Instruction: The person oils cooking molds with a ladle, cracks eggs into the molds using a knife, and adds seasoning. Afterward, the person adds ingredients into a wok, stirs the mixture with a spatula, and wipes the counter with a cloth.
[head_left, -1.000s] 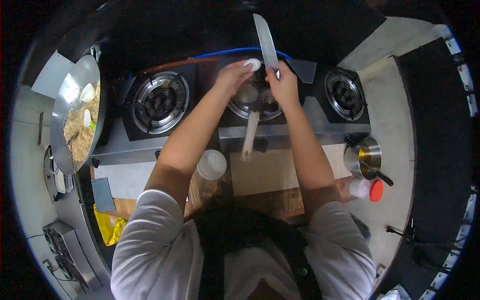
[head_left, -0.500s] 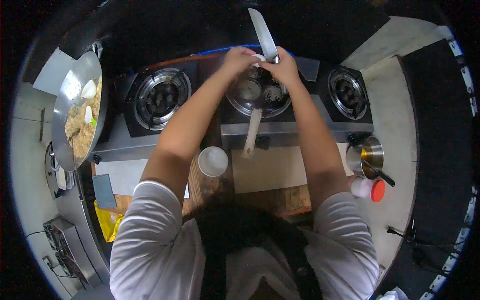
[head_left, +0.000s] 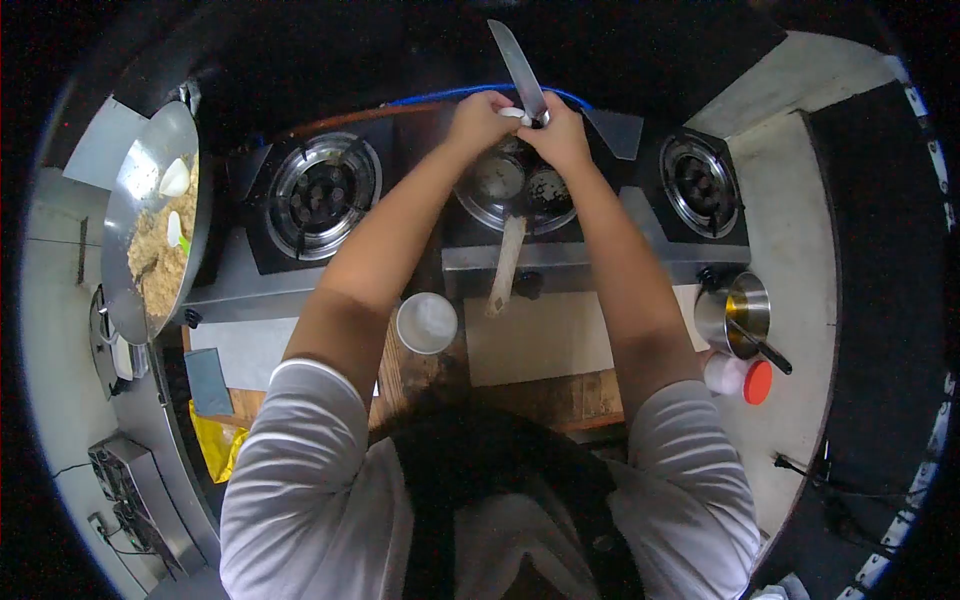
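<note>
At top middle, the left hand pinches a round white egg-like thing beside the right hand, holding a long metal knife pointing up-left

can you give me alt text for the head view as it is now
A person's left hand holds what looks like a white egg close beside a large knife gripped in the right hand, above a pan with round wells. Nearer the person stands a white tub; a wok of pale food is far left.
</note>
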